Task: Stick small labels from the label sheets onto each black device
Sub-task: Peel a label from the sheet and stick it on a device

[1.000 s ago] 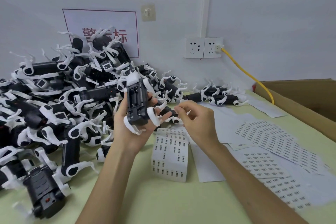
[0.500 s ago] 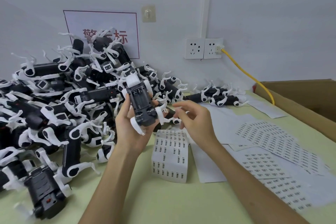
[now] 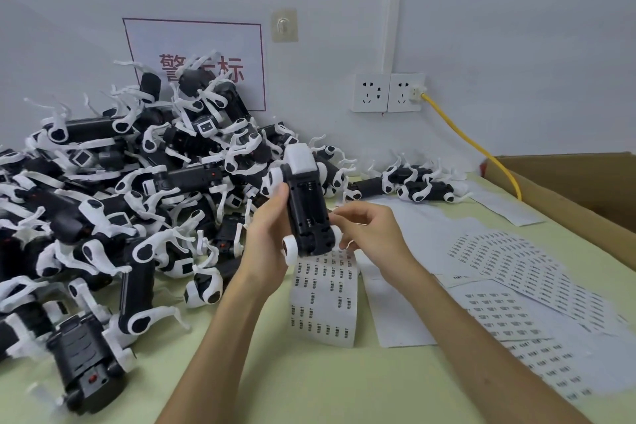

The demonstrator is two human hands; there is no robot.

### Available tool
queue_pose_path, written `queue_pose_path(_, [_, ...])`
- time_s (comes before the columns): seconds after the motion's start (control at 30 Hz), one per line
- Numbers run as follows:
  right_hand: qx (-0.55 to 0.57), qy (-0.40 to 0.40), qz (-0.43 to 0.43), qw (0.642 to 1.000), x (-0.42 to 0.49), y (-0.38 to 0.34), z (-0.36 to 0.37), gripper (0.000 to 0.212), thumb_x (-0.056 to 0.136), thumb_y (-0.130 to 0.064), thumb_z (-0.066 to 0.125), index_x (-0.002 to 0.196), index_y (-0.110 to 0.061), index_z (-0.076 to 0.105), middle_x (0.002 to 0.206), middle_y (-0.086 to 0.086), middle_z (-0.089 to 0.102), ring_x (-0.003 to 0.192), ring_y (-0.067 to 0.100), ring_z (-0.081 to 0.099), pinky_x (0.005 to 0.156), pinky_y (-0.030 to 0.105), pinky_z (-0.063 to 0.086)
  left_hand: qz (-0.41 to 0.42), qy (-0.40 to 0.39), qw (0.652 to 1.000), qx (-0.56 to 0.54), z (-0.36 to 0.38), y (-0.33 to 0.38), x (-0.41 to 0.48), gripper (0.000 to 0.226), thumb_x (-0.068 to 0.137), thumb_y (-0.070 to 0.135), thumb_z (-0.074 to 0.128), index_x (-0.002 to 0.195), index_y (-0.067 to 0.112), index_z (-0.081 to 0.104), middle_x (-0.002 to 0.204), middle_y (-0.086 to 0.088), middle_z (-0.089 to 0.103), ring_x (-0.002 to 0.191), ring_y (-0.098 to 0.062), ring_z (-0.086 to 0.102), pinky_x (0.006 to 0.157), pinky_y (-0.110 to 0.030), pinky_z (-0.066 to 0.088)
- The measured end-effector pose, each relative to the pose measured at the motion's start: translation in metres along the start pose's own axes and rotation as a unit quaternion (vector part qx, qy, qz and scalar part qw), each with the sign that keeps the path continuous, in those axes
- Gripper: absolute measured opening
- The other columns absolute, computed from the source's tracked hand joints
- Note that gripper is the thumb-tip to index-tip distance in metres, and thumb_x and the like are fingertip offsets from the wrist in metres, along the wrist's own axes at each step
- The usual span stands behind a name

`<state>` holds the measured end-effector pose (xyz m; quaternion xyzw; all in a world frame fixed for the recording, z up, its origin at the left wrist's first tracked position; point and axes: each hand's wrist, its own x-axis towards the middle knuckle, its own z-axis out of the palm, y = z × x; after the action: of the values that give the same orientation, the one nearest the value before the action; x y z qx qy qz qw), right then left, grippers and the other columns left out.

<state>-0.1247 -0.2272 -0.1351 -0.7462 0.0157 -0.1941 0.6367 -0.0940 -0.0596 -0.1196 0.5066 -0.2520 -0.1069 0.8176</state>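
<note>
**Hand Position: Device Held for Labelling**

The left hand (image 3: 265, 240) grips one black device (image 3: 308, 210) from its left side, thumb up along the left edge and fingers wrapped behind. The forearm rises from the lower centre of the view. The device is held clear of the table (image 3: 309, 389), nearly upright, with its white end uppermost and its underside with the open battery bay facing the camera.

The right hand (image 3: 371, 234) is raised at the same height, just beside the device. Its fingers are curled, with thumb and forefinger tips (image 3: 335, 215) drawn together at the device's right edge. Whether they pinch a label cannot be determined.

A label sheet (image 3: 323, 306) lies on the table directly below the device. Further label sheets (image 3: 499, 286) are spread to the right. A pile of black devices (image 3: 137, 182) occupies the left of the table, against the wall. A cardboard box (image 3: 585, 182) stands at the far right.
</note>
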Motion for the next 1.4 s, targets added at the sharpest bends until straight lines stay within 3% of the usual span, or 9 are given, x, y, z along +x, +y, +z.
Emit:
queue_pose_path(0.17, [-0.062, 0.024, -0.042, 0.997, 0.0019, 0.0055, 0.0000, 0.002, 0.086, -0.023, 0.080, 0.087, -0.024, 0.079, 0.082, -0.004, 0.077, 0.059, 0.012, 0.065, 0.052, 0.020, 0.049, 0.024, -0.031, 0.999, 0.037, 0.0018, -0.0014, -0.0005, 0.060, 0.100, 0.044, 0.042, 0.114, -0.012, 0.058, 0.096, -0.024, 0.067, 0.085, -0.031, 0.068, 0.071, -0.036, 0.058])
queue_pose_path(0.27, [-0.098, 0.046, -0.074, 0.991, 0.0013, 0.0060, 0.0026, 0.004, 0.085, -0.022, 0.081, 0.088, -0.025, 0.080, 0.081, -0.006, 0.076, 0.061, 0.014, 0.064, 0.056, 0.021, 0.051, 0.030, -0.040, 0.998, 0.031, 0.0037, -0.0019, -0.0021, 0.048, 0.101, 0.039, 0.042, 0.108, -0.003, 0.066, 0.093, -0.015, 0.074, 0.083, -0.026, 0.072, 0.070, -0.032, 0.058])
queue_pose_path(0.33, [-0.129, 0.060, -0.097, 0.985, 0.0000, 0.0065, 0.0041, 0.007, 0.085, -0.021, 0.081, 0.086, -0.027, 0.079, 0.079, -0.012, 0.074, 0.060, 0.006, 0.059, 0.059, 0.016, 0.048, 0.022, -0.053, 0.998, 0.011, 0.0044, -0.0024, -0.0023, 0.043, 0.101, 0.037, 0.042, 0.104, 0.003, 0.069, 0.094, -0.011, 0.075, 0.085, -0.024, 0.074, 0.072, -0.030, 0.058])
queue_pose_path(0.4, [-0.140, 0.062, -0.111, 0.982, -0.0018, 0.0058, 0.0048, 0.007, 0.086, -0.019, 0.080, 0.086, -0.026, 0.078, 0.079, -0.015, 0.072, 0.057, 0.001, 0.054, 0.058, 0.013, 0.044, 0.017, -0.054, 0.998, 0.002, 0.0056, -0.0020, -0.0021, 0.045, 0.100, 0.039, 0.044, 0.107, -0.001, 0.064, 0.095, -0.013, 0.073, 0.088, -0.025, 0.073, 0.074, -0.032, 0.058])
queue_pose_path(0.67, [-0.126, 0.037, -0.121, 0.984, -0.0063, 0.0009, 0.0069, 0.003, 0.094, -0.012, 0.070, 0.092, -0.013, 0.071, 0.088, -0.006, 0.072, 0.059, 0.002, 0.056, 0.061, 0.017, 0.043, 0.024, -0.043, 0.999, -0.018, 0.0062, -0.0011, -0.0031, 0.043, 0.102, 0.043, 0.044, 0.108, 0.008, 0.068, 0.094, -0.010, 0.071, 0.086, -0.023, 0.071, 0.073, -0.031, 0.059])
queue_pose_path(0.83, [-0.132, 0.027, -0.114, 0.984, -0.0067, 0.0021, 0.0068, 0.003, 0.096, -0.011, 0.068, 0.093, -0.012, 0.069, 0.072, -0.016, 0.065, 0.057, 0.001, 0.056, 0.056, 0.015, 0.041, 0.014, -0.036, 0.999, -0.036, 0.0065, 0.0007, -0.0029, 0.039, 0.100, 0.042, 0.046, 0.099, 0.015, 0.073, 0.093, -0.009, 0.070, 0.084, -0.024, 0.071, 0.072, -0.032, 0.058])
queue_pose_path(1.03, [-0.122, 0.017, -0.120, 0.985, -0.0080, 0.0010, 0.0080, 0.004, 0.098, -0.011, 0.065, 0.095, -0.010, 0.067, 0.077, -0.009, 0.066, 0.056, 0.000, 0.057, 0.053, 0.012, 0.040, 0.012, -0.023, 0.999, -0.026, 0.0059, 0.0006, -0.0033, 0.044, 0.099, 0.043, 0.047, 0.111, 0.006, 0.066, 0.096, -0.012, 0.067, 0.086, -0.024, 0.070, 0.073, -0.033, 0.059])
queue_pose_path(1.13, [-0.117, 0.018, -0.116, 0.986, -0.0066, 0.0010, 0.0062, 0.006, 0.100, -0.014, 0.063, 0.094, -0.013, 0.065, 0.078, -0.005, 0.068, 0.055, 0.004, 0.054, 0.051, 0.014, 0.038, 0.014, -0.016, 1.000, -0.017, 0.0051, 0.0006, -0.0032, 0.041, 0.099, 0.044, 0.048, 0.106, 0.012, 0.072, 0.098, -0.012, 0.068, 0.089, -0.024, 0.069, 0.074, -0.034, 0.060])
queue_pose_path(1.4, [-0.120, 0.041, -0.134, 0.983, -0.0038, 0.0029, 0.0046, 0.004, 0.095, -0.014, 0.072, 0.092, -0.015, 0.070, 0.075, -0.017, 0.069, 0.050, 0.002, 0.054, 0.053, 0.012, 0.040, 0.009, -0.024, 0.999, -0.031, 0.0054, 0.0001, -0.0028, 0.040, 0.099, 0.045, 0.048, 0.104, 0.015, 0.074, 0.097, -0.008, 0.070, 0.089, -0.023, 0.070, 0.073, -0.033, 0.059])
